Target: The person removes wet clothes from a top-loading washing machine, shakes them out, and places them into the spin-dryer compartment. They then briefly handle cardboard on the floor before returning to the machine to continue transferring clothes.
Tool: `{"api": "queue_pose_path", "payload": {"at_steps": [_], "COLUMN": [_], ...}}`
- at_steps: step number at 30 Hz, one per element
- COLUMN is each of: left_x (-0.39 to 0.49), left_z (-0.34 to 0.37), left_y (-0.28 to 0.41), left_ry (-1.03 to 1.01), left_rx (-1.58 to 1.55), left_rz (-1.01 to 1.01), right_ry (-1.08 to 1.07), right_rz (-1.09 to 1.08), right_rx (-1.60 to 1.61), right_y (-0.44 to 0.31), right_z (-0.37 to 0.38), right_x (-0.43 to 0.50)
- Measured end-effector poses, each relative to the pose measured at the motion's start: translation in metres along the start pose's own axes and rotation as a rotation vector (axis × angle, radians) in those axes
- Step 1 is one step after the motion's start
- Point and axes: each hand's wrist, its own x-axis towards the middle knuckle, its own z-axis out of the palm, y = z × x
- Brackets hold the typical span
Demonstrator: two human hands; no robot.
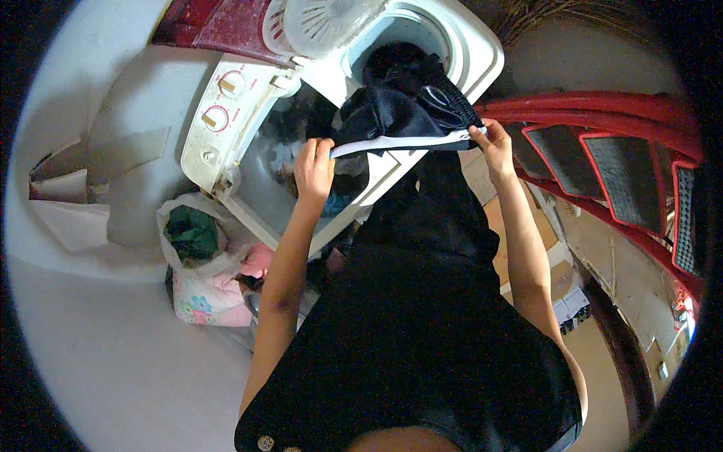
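A black garment (398, 113) with a white stripe is stretched between my two hands. My left hand (314, 172) pinches one end of the stripe, above the open wash tub. At the other end, by a gathered elastic edge, my right hand (494, 147) grips the cloth. Behind the garment stands a twin-tub washing machine (197, 152). Its spin tub (429, 31) holds dark cloth (395, 59), which the garment overlaps. Dark laundry and greyish water lie in the wash tub (257, 192), partly hidden by my left hand and the garment.
A translucent lid (327, 25) and a dark red cover (226, 25) are raised at the machine's back. Left of it sits a plastic bag (169, 226) with green cloth (192, 231), above a floral pink bundle (206, 299). A red-framed rack (599, 107) stands at the right.
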Motion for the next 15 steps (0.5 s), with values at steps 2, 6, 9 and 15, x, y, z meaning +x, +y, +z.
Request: {"api": "queue_pose_path", "payload": {"at_steps": [2, 6, 9, 15], "left_x": [0.001, -0.003, -0.004, -0.011], "left_z": [-0.002, -0.007, -0.012, -0.021], "left_y": [-0.001, -0.004, -0.002, -0.012], "left_ry": [0.004, 0.067, 0.039, 0.12], "left_rx": [0.043, -0.039, -0.137, -0.506], "left_rz": [-0.019, -0.065, -0.155, -0.334], "right_ry": [0.006, 0.044, 0.194, -0.371], "right_rz": [0.042, 0.123, -0.075, -1.008], "right_rx": [0.086, 0.135, -0.22, -1.043], "right_y": [-0.009, -0.036, -0.037, -0.115], "right_z": [0.003, 0.011, 0.014, 0.129], "right_x": [0.0, -0.006, -0.006, -0.051]}}
